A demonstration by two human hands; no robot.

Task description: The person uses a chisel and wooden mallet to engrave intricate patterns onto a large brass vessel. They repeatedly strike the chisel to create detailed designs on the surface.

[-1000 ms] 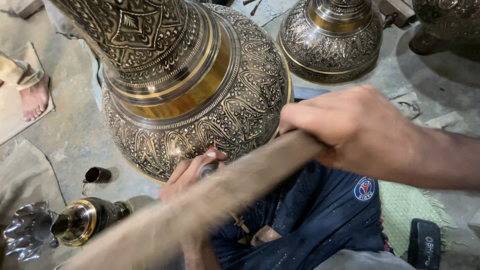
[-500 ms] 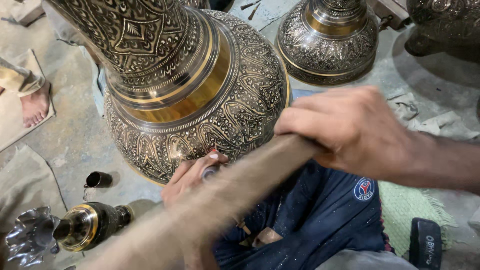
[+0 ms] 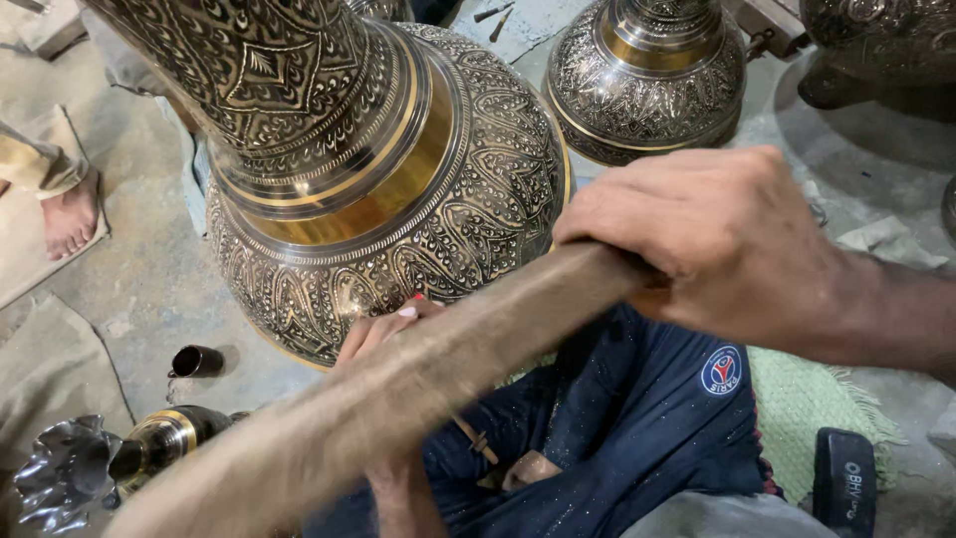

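Note:
A large engraved brass vase [image 3: 398,189] with polished gold bands leans against my lap. My right hand [image 3: 717,239] is closed around the top end of a long, worn wooden stick [image 3: 398,389] that runs diagonally toward the lower left. My left hand [image 3: 383,334] is mostly hidden under the stick. Its fingers rest against the vase's lower belly and seem to pinch a small tool; the tool itself is barely visible.
A second engraved vase [image 3: 647,75] stands behind, with a dark metal piece [image 3: 876,50] at the top right. On the floor at left lie a small dark cup [image 3: 196,361], a brass fitting [image 3: 159,443] and crumpled foil [image 3: 60,473]. Another person's bare foot [image 3: 68,219] is at far left.
My right hand with the stick has shifted slightly left and up. The left hand stays against the vase.

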